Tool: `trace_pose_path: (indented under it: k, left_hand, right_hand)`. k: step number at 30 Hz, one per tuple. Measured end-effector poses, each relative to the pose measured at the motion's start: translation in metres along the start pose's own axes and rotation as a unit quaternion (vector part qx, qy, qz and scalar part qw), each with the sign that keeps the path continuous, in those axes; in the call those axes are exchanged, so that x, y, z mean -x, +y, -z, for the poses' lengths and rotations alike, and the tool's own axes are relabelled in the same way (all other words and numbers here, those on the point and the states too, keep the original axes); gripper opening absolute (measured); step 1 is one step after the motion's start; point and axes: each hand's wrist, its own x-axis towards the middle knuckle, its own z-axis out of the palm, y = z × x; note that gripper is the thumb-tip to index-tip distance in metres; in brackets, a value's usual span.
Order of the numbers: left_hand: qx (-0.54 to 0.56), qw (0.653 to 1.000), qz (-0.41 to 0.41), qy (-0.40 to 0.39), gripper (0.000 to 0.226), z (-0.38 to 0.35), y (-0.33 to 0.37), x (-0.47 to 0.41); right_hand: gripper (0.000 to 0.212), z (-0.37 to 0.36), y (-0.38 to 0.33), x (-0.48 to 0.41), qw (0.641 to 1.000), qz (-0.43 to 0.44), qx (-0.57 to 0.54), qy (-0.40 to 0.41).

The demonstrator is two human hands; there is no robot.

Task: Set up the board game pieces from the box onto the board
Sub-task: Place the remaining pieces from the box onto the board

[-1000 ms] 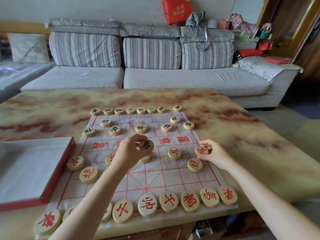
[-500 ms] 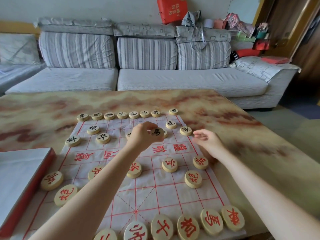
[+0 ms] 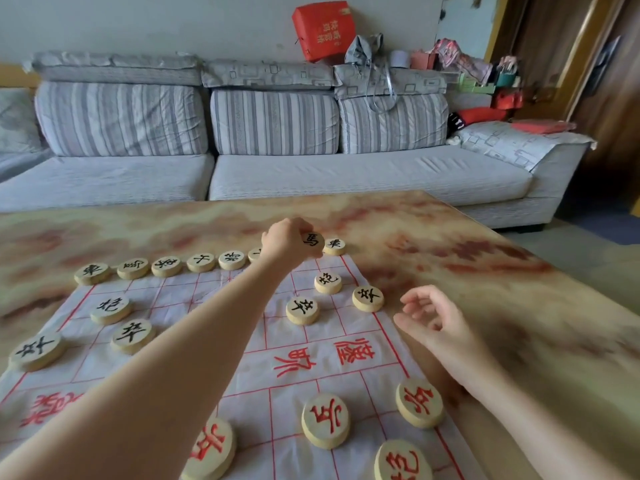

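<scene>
Carried forward, horse piece point(image 3: 313, 241) sits pinched in your left hand point(image 3: 285, 242) just 9 o'clock of corner chariot point(image 3: 335, 244), at back-row gap; right hand point(image 3: 433, 317) loose, empty.

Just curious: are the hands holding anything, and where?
The left hand pinches a black-lettered piece by its edge; the right hand holds nothing.

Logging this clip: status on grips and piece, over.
Left grip pinches black-lettered piece at far row, beside corner piece. Right grip open, empty, by board's right edge. No obstruction seen.
</scene>
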Motion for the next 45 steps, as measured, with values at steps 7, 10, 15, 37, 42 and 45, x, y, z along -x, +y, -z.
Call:
trace_pose_path:
  k: [7,10,15,37,42,45]
  left_hand:
    - [-0.053,0.998,0.013,0.000,0.045,-0.027,-0.014,-0.031]
    - [-0.070,0.998,0.005,0.002,0.040,-0.034,-0.017,-0.037]
    - [-0.127,0.992,-0.006,-0.009,0.042,-0.042,-0.024,-0.040]
    - [-0.022,0.998,-0.042,0.031,0.029,0.053,-0.022,0.047]
    - [0.012,0.998,-0.054,0.021,0.023,0.097,-0.022,0.112]
    - [0.053,0.998,-0.043,-0.011,0.023,0.124,-0.022,0.151]
  right_hand:
    - [0.024,0.000,0.003,0.000,1.000,0.001,0.016,0.001]
    - [0.022,0.001,0.003,0.000,1.000,-0.005,0.012,0.008]
    - [0.022,0.003,0.003,0.001,1.000,-0.012,0.011,0.001]
    - [0.024,-0.001,0.002,0.001,0.999,0.008,0.046,0.005]
    - [0.022,0.000,-0.013,0.003,0.997,-0.047,0.053,-0.019]
    - [0.021,-0.002,-0.033,0.012,0.996,-0.046,0.080,-0.022]
